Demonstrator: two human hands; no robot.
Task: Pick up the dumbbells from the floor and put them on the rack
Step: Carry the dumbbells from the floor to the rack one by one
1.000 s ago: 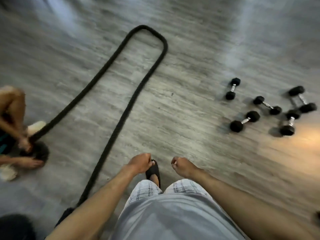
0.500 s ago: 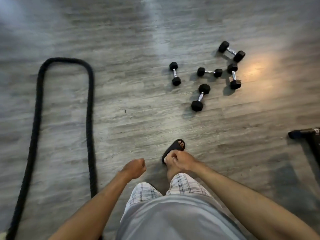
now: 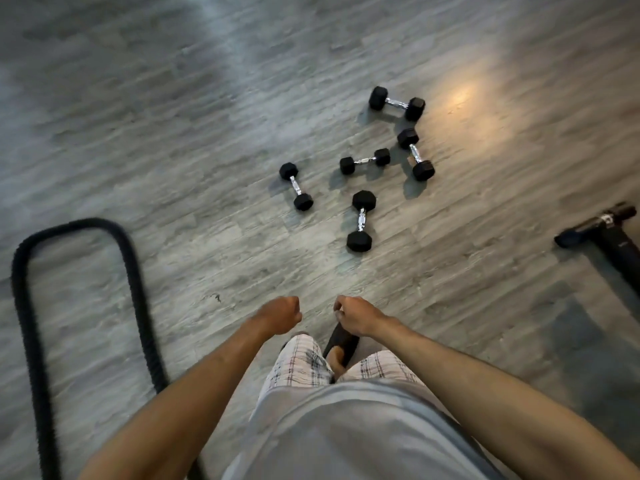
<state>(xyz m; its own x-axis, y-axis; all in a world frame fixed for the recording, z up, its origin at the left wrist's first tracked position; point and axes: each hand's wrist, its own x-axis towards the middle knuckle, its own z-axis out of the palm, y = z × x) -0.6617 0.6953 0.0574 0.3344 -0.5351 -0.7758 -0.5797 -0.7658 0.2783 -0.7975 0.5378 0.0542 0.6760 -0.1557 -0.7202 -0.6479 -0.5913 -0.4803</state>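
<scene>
Five black hex dumbbells (image 3: 360, 221) lie loose on the grey plank floor (image 3: 173, 133) ahead: nearest one dead centre, one left of it (image 3: 296, 186), one small behind (image 3: 364, 161), two at the back right (image 3: 415, 154) (image 3: 397, 103), none touching. Left hand (image 3: 281, 315) and right hand (image 3: 353, 315) both curled into loose fists, holding nothing, side by side above a black sandal (image 3: 341, 344), well short of the weights. Thick black rope (image 3: 31, 306) loops on the floor at left, black tube frame (image 3: 602, 226) at right edge
</scene>
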